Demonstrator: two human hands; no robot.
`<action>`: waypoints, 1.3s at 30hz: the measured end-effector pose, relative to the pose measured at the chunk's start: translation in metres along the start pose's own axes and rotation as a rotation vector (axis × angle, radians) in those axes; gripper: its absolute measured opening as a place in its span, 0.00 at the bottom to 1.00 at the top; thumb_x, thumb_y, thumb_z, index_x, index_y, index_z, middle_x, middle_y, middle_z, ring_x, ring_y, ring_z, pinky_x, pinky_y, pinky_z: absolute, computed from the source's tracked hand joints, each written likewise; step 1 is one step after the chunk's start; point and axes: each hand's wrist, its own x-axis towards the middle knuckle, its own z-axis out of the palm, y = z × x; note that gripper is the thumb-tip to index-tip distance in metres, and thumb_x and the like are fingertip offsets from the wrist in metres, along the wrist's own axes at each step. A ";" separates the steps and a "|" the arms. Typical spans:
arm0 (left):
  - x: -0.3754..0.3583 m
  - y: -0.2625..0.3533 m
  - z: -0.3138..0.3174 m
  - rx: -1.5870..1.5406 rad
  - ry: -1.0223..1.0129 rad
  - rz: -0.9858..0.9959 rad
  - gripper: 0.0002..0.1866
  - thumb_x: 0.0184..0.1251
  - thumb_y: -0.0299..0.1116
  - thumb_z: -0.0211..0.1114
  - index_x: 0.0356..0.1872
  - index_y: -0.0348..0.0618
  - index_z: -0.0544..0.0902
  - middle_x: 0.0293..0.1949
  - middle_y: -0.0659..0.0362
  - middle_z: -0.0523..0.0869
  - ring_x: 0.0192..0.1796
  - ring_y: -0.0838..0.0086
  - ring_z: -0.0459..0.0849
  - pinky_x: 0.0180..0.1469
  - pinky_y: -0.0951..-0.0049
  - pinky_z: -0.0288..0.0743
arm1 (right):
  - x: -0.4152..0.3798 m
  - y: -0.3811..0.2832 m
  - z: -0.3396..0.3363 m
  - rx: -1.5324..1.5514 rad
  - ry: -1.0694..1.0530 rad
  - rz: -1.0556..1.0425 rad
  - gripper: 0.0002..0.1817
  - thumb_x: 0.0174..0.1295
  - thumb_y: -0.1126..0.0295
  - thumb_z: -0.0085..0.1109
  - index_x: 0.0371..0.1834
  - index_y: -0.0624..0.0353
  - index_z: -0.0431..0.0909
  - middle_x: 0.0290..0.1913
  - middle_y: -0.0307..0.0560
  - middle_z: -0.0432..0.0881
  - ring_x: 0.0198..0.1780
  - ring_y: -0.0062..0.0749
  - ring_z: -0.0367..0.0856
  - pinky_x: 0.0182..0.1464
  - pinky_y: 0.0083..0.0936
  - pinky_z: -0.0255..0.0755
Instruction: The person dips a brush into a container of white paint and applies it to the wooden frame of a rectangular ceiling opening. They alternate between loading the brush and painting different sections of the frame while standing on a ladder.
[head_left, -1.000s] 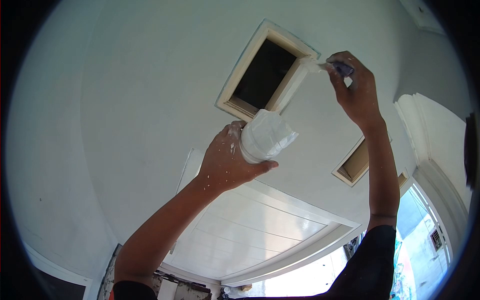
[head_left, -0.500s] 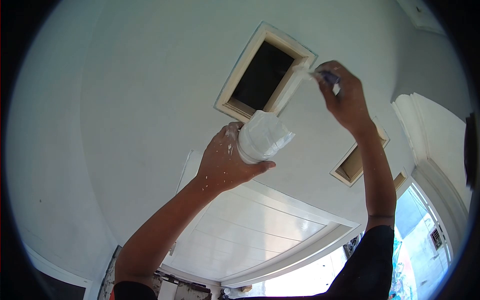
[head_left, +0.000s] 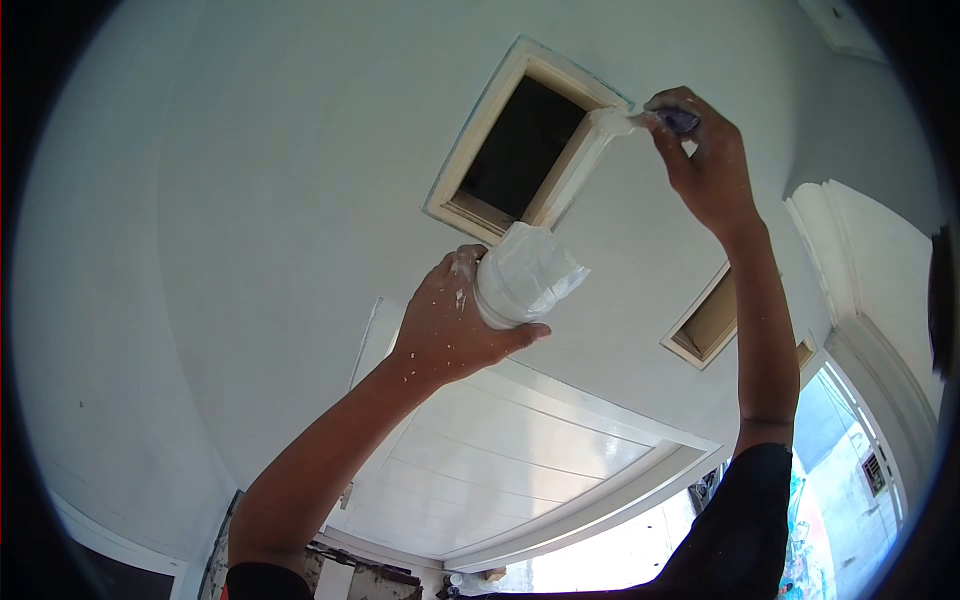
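The right hand (head_left: 712,170), closed around a brush (head_left: 680,121), has moved toward the window frame's (head_left: 487,120) far right corner; the left hand (head_left: 447,318) still half-encircles a white plastic container (head_left: 525,275).

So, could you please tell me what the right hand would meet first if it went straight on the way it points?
Most likely the pale frame, near its upper right corner; the right hand holds a brush whose tip leads that way. Depth is unclear, so the tip may already touch.
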 end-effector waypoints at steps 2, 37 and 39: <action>-0.001 -0.001 0.001 -0.010 0.026 0.032 0.57 0.50 0.63 0.85 0.70 0.32 0.67 0.57 0.42 0.81 0.60 0.50 0.86 0.62 0.54 0.84 | 0.005 -0.004 -0.008 -0.071 0.073 -0.073 0.06 0.72 0.73 0.67 0.48 0.62 0.82 0.38 0.48 0.87 0.34 0.33 0.84 0.39 0.28 0.79; -0.134 -0.022 -0.003 -0.222 -0.082 -0.081 0.58 0.52 0.64 0.84 0.69 0.25 0.66 0.56 0.38 0.78 0.59 0.47 0.86 0.58 0.53 0.85 | -0.068 -0.035 0.052 0.260 -0.259 0.111 0.09 0.71 0.72 0.68 0.49 0.63 0.82 0.33 0.53 0.85 0.31 0.35 0.82 0.38 0.29 0.79; -0.138 -0.024 0.000 -0.217 -0.106 -0.103 0.58 0.52 0.64 0.84 0.68 0.25 0.66 0.57 0.38 0.78 0.59 0.47 0.85 0.60 0.53 0.84 | -0.059 -0.030 0.047 0.194 -0.257 0.105 0.08 0.71 0.73 0.68 0.48 0.63 0.82 0.35 0.53 0.86 0.32 0.37 0.84 0.38 0.30 0.79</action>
